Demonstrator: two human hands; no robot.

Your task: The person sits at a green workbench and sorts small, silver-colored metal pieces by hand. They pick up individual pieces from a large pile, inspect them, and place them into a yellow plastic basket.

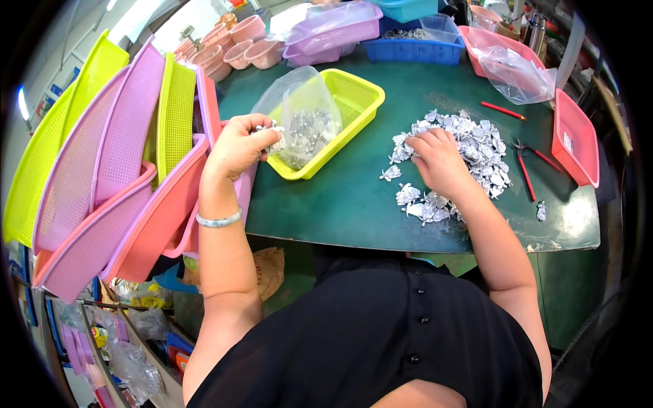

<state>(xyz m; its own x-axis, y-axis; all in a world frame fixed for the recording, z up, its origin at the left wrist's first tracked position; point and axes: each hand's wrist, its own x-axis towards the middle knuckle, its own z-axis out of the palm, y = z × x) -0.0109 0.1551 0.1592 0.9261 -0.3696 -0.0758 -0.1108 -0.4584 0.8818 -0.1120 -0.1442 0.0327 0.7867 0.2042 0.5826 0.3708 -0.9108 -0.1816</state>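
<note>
My left hand (243,144), a pale bangle on its wrist, is closed on several small silver metal castings (275,136), their ends showing past the fingers. It is held at the left side of a yellow-green basket (362,126). Inside the basket lies a clear plastic bag (289,92) with many more silver pieces in its bottom. My right hand (441,162) rests on the left part of a loose pile of silver castings (486,146), some turtle-like in outline. Its fingers reach out over the pieces, thumb apart; the fingertips are partly hidden.
Red-handled cutters (525,170) and a red pen (503,111) lie right of the pile, near a pink tray (575,139). Stacked plastic baskets (126,129) lean at the left. A blue basket (415,52) and pink pots (262,54) line the green table's (326,214) far side.
</note>
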